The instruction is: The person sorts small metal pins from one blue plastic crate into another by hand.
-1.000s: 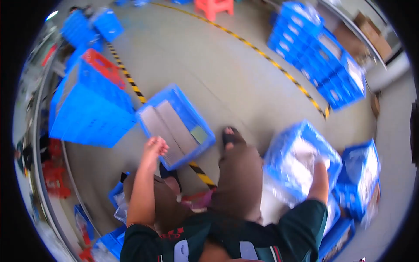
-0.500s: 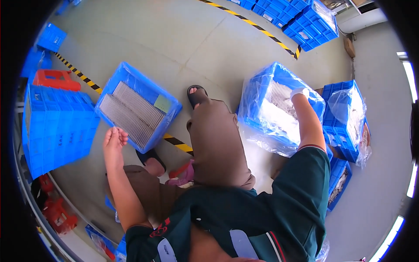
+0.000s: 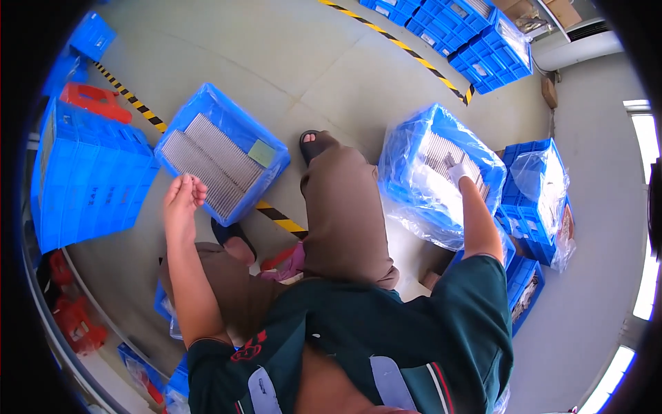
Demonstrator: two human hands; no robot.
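Observation:
My left hand [image 3: 185, 192], bare, hovers by the near left edge of a blue bin [image 3: 272, 172]. Its fingers are curled together, and whatever they may hold is hidden. In that bin stand thin, pale grey pieces [image 3: 207, 155] packed in two long rows, with a small green card [image 3: 261, 153] at one side. My right hand [image 3: 457, 172], in a white covering, reaches into a second bin [image 3: 433, 119] lined with clear plastic. Its fingers look stretched out and apart, touching or just above similar packed grey pieces [image 3: 476, 170]; no piece shows in them.
Stacked blue crates [image 3: 96, 183] rise at the left, with a red-orange crate [image 3: 96, 101] behind. More plastic-covered crates [image 3: 534, 196] stand along the right wall. Yellow-black tape [image 3: 393, 45] marks the floor. My sandalled foot [image 3: 314, 143] is between the bins.
My right hand has drawn back from the far right side of its bin toward the middle of the grey pieces. My left hand stays curled near its bin; the view has shifted slightly.

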